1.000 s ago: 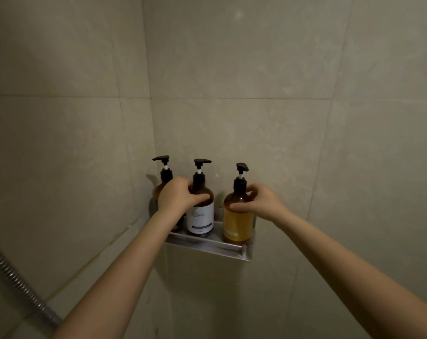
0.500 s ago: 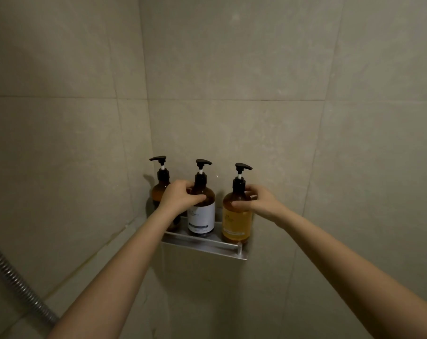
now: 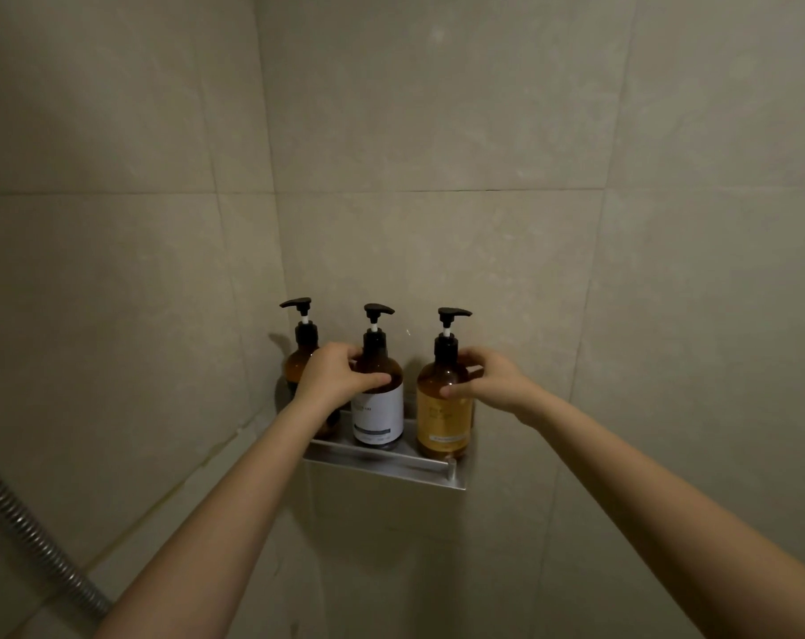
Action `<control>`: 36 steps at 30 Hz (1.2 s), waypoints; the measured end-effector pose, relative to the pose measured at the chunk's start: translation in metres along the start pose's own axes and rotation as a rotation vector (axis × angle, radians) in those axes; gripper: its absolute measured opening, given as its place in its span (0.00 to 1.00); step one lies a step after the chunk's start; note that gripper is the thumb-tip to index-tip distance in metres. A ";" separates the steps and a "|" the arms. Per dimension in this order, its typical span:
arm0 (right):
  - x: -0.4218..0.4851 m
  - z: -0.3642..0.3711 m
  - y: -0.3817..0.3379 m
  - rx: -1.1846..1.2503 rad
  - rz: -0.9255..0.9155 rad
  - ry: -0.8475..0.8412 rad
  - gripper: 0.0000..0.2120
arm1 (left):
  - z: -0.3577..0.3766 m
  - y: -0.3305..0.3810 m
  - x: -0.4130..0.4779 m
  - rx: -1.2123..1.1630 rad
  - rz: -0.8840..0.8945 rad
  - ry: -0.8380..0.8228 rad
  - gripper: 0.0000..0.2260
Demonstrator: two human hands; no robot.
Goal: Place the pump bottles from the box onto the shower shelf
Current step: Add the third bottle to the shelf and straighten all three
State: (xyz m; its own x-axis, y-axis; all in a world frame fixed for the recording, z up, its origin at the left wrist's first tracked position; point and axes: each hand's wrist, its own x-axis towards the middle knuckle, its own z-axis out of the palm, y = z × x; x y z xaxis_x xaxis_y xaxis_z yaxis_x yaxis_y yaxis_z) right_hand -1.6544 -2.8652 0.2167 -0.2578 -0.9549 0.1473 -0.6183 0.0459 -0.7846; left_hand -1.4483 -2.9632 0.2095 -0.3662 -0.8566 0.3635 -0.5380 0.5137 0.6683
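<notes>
Three amber pump bottles with black pumps stand upright in a row on the metal shower shelf (image 3: 391, 465) in the tiled corner. The left bottle (image 3: 299, 362) is partly hidden behind my left hand (image 3: 333, 378). That hand is wrapped around the shoulder of the middle bottle (image 3: 378, 415), which has a white label. My right hand (image 3: 488, 382) grips the shoulder of the right bottle (image 3: 443, 415), which has a yellow label. The box is out of view.
Beige tiled walls meet in a corner behind the shelf. A ribbed metal shower hose (image 3: 36, 541) runs along the lower left. The shelf's front rail ends in a small knob (image 3: 451, 468) at the right.
The right bottle's pump head has turned so its spout points right. Both hands stay on their bottles, and the view has shifted slightly.
</notes>
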 end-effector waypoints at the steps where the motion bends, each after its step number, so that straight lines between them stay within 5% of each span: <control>1: 0.000 0.000 0.000 0.000 -0.004 -0.004 0.30 | 0.000 0.000 0.000 -0.002 0.000 0.001 0.20; 17: -0.007 0.010 0.006 0.072 -0.034 0.062 0.31 | 0.000 -0.004 -0.007 0.019 0.016 0.047 0.20; 22: -0.005 0.014 0.011 0.099 -0.043 0.084 0.31 | -0.013 -0.009 -0.030 -0.115 0.006 0.459 0.11; 26: -0.003 0.017 0.014 0.103 -0.052 0.104 0.32 | -0.022 -0.020 -0.029 -0.140 -0.068 0.606 0.17; 32: -0.001 0.012 0.016 0.090 -0.068 0.085 0.33 | -0.027 -0.041 -0.004 -0.101 -0.225 0.326 0.28; 36: -0.001 0.013 0.017 0.083 -0.090 0.090 0.32 | -0.029 -0.047 0.005 -0.119 -0.245 0.288 0.30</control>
State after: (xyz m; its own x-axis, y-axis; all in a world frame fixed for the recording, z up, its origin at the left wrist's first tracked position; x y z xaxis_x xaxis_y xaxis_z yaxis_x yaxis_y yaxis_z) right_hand -1.6549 -2.8671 0.1953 -0.2721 -0.9236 0.2700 -0.5794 -0.0667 -0.8123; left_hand -1.4022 -2.9934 0.1988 -0.0008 -0.9406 0.3395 -0.4849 0.2973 0.8225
